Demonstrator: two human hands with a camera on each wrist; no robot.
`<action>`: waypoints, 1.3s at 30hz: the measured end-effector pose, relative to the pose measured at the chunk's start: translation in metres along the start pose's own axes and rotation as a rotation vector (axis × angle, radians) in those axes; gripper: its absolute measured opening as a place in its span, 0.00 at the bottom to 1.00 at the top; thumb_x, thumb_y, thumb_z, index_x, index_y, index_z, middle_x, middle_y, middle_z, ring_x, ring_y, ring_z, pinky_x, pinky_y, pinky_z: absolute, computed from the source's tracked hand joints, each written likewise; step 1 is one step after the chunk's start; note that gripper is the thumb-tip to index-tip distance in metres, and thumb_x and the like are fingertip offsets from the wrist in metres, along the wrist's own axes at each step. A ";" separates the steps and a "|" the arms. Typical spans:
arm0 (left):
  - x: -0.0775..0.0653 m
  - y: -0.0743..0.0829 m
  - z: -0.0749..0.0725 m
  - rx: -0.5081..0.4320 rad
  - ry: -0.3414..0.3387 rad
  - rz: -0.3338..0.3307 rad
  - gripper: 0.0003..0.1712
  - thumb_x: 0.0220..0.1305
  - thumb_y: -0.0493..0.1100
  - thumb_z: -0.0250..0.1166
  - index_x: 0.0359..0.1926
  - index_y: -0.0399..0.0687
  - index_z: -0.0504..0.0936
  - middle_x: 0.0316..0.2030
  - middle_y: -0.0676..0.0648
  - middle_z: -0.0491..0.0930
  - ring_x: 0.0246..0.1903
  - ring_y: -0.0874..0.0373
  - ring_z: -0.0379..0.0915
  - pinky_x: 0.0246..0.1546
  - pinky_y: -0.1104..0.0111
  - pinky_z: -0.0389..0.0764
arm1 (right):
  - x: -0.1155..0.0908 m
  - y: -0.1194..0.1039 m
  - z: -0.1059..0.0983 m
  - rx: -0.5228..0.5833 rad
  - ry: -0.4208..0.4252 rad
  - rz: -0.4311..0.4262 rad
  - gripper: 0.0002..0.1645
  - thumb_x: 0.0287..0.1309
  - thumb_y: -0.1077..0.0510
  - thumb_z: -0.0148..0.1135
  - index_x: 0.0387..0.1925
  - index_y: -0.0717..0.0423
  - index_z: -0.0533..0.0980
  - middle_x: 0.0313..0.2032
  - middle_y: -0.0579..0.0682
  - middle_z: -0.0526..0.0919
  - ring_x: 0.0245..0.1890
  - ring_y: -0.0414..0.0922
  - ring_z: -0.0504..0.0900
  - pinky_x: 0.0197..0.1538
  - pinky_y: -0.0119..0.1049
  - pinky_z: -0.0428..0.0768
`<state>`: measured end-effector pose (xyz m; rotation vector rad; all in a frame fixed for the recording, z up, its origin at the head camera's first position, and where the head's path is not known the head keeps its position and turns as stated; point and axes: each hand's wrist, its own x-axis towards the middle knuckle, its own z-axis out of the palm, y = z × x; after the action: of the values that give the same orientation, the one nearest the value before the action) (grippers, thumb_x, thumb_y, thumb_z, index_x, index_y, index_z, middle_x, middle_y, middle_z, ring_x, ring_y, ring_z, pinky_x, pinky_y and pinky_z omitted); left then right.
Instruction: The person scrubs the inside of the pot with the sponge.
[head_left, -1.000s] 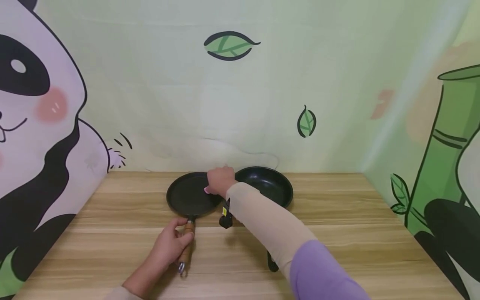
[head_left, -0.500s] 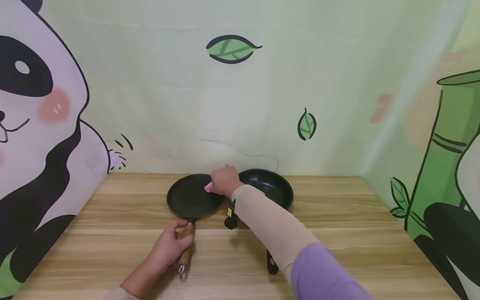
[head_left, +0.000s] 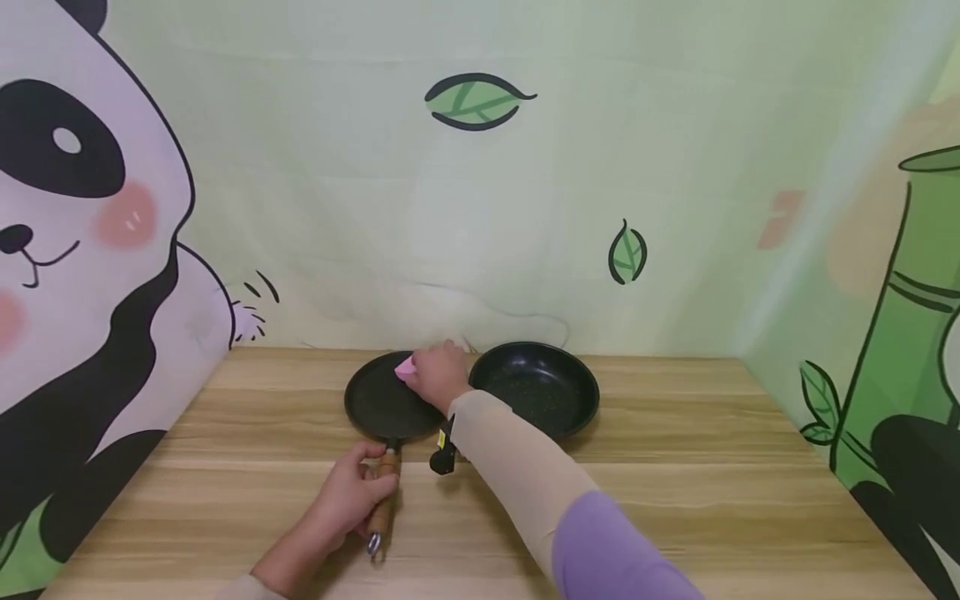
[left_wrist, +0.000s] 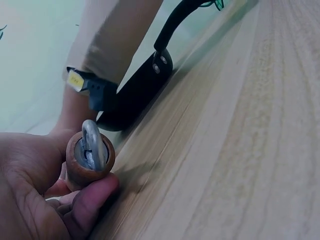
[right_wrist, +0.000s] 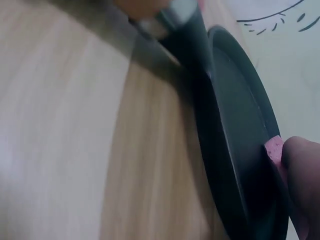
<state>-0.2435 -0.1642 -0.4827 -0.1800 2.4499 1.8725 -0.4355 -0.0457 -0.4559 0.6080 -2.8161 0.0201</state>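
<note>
A flat black griddle pan (head_left: 378, 404) lies at the back of the table, its wooden handle (head_left: 382, 508) pointing toward me. My left hand (head_left: 341, 496) grips that handle between thumb and fingers; in the left wrist view the handle's metal hanging ring (left_wrist: 94, 147) faces the camera. Over the pan's right part, my right hand (head_left: 442, 377) holds a pink sponge (head_left: 405, 369) against its inner surface. In the right wrist view the sponge (right_wrist: 276, 152) shows beside the fingers, within the pan's raised rim (right_wrist: 202, 115). Most of the sponge is hidden by the hand.
A deeper black frying pan (head_left: 536, 387) stands right of the flat one, its handle hidden behind my right sleeve (head_left: 517, 475) in the head view. A printed panda cloth (head_left: 360, 208) hangs close behind the table (head_left: 697, 467). A black wrist camera (head_left: 442, 458) hangs under the right wrist.
The right hand has slid left across the pan, with more of the sponge showing. My left hand keeps its hold on the handle. The head view has turned slightly left.
</note>
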 end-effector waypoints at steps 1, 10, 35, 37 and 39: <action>0.000 0.000 0.000 0.003 0.002 0.007 0.26 0.48 0.34 0.64 0.50 0.43 0.69 0.19 0.46 0.67 0.08 0.58 0.64 0.02 0.65 0.68 | 0.000 -0.004 0.001 0.014 0.001 0.012 0.20 0.55 0.35 0.54 0.41 0.41 0.79 0.36 0.41 0.82 0.37 0.46 0.70 0.44 0.42 0.69; 0.001 -0.001 0.001 0.011 -0.001 0.039 0.25 0.47 0.34 0.65 0.49 0.41 0.70 0.19 0.45 0.67 0.08 0.58 0.63 0.02 0.65 0.67 | 0.005 -0.038 0.012 0.049 0.008 -0.009 0.19 0.55 0.36 0.55 0.44 0.39 0.76 0.41 0.42 0.80 0.42 0.47 0.70 0.47 0.42 0.68; -0.002 0.001 0.002 0.107 0.037 0.041 0.24 0.51 0.37 0.64 0.50 0.43 0.70 0.17 0.46 0.68 0.07 0.57 0.63 0.03 0.67 0.66 | -0.048 0.023 -0.049 -0.013 -0.199 -0.715 0.18 0.57 0.44 0.54 0.49 0.37 0.77 0.40 0.38 0.78 0.36 0.40 0.65 0.38 0.30 0.65; -0.002 0.001 0.003 0.104 0.037 0.041 0.23 0.51 0.37 0.64 0.50 0.43 0.70 0.17 0.46 0.68 0.07 0.58 0.63 0.03 0.68 0.66 | -0.050 0.032 -0.051 -0.028 -0.201 -0.725 0.18 0.57 0.45 0.54 0.49 0.37 0.77 0.40 0.38 0.78 0.35 0.40 0.65 0.38 0.30 0.65; -0.003 0.001 0.003 0.102 0.039 0.042 0.23 0.51 0.37 0.64 0.50 0.43 0.71 0.17 0.46 0.68 0.07 0.58 0.62 0.03 0.68 0.66 | -0.051 0.039 -0.051 -0.035 -0.194 -0.735 0.18 0.57 0.45 0.55 0.49 0.37 0.78 0.40 0.38 0.78 0.35 0.41 0.65 0.38 0.30 0.65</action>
<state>-0.2407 -0.1604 -0.4824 -0.1636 2.5877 1.7703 -0.3936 0.0141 -0.4185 1.6607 -2.5730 -0.2352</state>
